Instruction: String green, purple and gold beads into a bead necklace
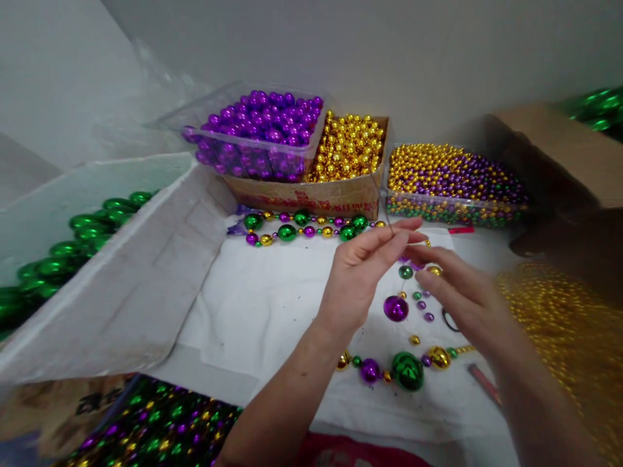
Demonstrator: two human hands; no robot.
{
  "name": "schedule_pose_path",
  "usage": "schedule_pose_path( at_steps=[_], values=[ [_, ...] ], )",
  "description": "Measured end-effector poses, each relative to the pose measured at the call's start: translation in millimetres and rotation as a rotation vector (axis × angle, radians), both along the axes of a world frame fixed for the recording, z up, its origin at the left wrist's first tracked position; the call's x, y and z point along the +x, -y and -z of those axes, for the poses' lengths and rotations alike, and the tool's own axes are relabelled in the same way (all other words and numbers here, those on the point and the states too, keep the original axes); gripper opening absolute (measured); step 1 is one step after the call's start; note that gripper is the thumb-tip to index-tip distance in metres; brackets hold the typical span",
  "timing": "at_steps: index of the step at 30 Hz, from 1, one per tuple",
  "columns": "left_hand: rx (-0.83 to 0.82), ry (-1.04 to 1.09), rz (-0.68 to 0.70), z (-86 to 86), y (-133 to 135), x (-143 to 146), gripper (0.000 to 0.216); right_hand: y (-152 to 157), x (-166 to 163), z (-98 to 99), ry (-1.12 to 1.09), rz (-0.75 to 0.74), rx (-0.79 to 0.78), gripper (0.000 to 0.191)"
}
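My left hand (363,266) is closed in a pinch, its thumb pressed against the fingers. A thin dark strand, thread or wire, rises from its fingertips. My right hand (457,282) faces it, fingers stretched out and thumb apart, the fingertips close to the left ones. Just below and behind the hands are a green bead (405,272), a gold bead (435,271) and a large purple bead (396,308) on a clear string. Several small loose beads lie nearby. Closer to me, a bead strand with a big green bead (407,371) crosses the white cloth (263,298).
Behind stand a clear tub of purple beads (263,133), a cardboard box of gold beads (302,198) and a tub of mixed small beads (448,181). A finished-looking strand (287,232) lies before them. Left is a foam box (146,285) with green beads; gold beads (549,324) lie right.
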State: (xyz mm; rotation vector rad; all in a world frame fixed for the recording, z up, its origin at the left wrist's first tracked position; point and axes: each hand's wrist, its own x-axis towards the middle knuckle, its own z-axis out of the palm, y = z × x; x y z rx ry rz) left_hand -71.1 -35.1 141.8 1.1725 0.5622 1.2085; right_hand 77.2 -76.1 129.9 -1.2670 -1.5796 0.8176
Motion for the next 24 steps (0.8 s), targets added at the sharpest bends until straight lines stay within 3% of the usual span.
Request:
schedule_pose_path(
  at_steps=[3,6,9,11,13,16,18,21,24],
  values=[
    [0.068,0.014,0.047,-10.0,-1.4,4.3,0.017,-3.5,-0.7,-10.9,-0.004,-0.036,0.103,0.024],
    [0.025,0.065,0.065,-6.5,-2.0,9.6,0.019,-7.3,-4.1,-0.5,-0.177,-0.079,-0.054,0.009],
    [-0.066,0.130,0.085,4.9,-1.6,8.1,0.018,-7.7,-3.8,19.2,-0.361,-0.130,-0.269,0.016],
    [-0.124,0.151,0.107,15.8,-0.6,3.6,0.020,-6.0,-2.3,26.5,-0.450,-0.093,-0.327,0.017],
    [-0.166,0.137,0.155,29.3,1.5,-0.9,0.034,-5.1,-1.4,23.4,-0.521,-0.021,-0.286,0.016],
    [-0.134,-0.011,0.300,54.3,5.9,-3.1,0.058,-7.6,-1.3,1.6,-0.618,-0.004,-0.163,0.013],
    [-0.078,-0.186,0.424,73.7,8.2,-2.2,0.053,-10.6,0.2,-15.7,-0.661,-0.030,-0.082,0.014],
    [-0.101,-0.394,0.576,103.4,8.7,-3.3,0.029,-10.6,10.3,-32.4,-0.737,0.038,0.053,0.012],
    [-0.206,-0.452,0.583,125.8,6.1,-11.6,0.019,0.0,32.4,-33.5,-0.782,0.216,0.201,0.012]
  ],
)
